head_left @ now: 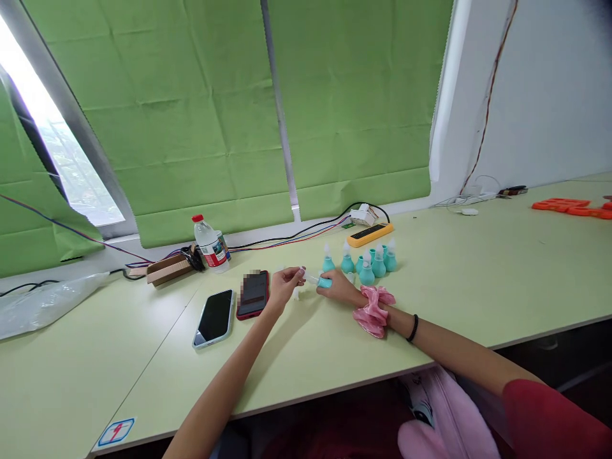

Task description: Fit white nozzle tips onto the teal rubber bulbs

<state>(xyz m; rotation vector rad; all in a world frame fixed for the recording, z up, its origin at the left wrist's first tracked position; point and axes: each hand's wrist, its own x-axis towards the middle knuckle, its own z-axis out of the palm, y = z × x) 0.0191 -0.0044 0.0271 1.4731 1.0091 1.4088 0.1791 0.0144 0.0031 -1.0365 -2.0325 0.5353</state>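
Well, from where I stand, both hands are working close together above the pale surface (421, 306). The right hand (343, 287) has its grip wrapped around a teal bulb (325, 283), held on its side off the surface, with a clear tube (312, 279) pointing out of it toward the other hand. The left hand (285, 284) has thumb and fingers pinched together on a small whitish piece (302, 272) right by the end of that tube; I can't tell whether the two touch. Under the left hand lies another small pale bit (296, 294).

Just beyond the right hand stands a group of teal bulbs (366, 275), upright, several with see-through tips. Behind them sits a yellow strip (370, 235) with a dark face, near a white box (363, 215) and some cables (296, 237).

To the left of the hands, a red-edged phone (254, 294) lies beside a pale-cased phone (215, 319). Farther back, a red-capped bottle (210, 245) stands next to an open cardboard box (169, 269). A pink scrunchie (373, 312) and a black bracelet (413, 328) circle the right arm.
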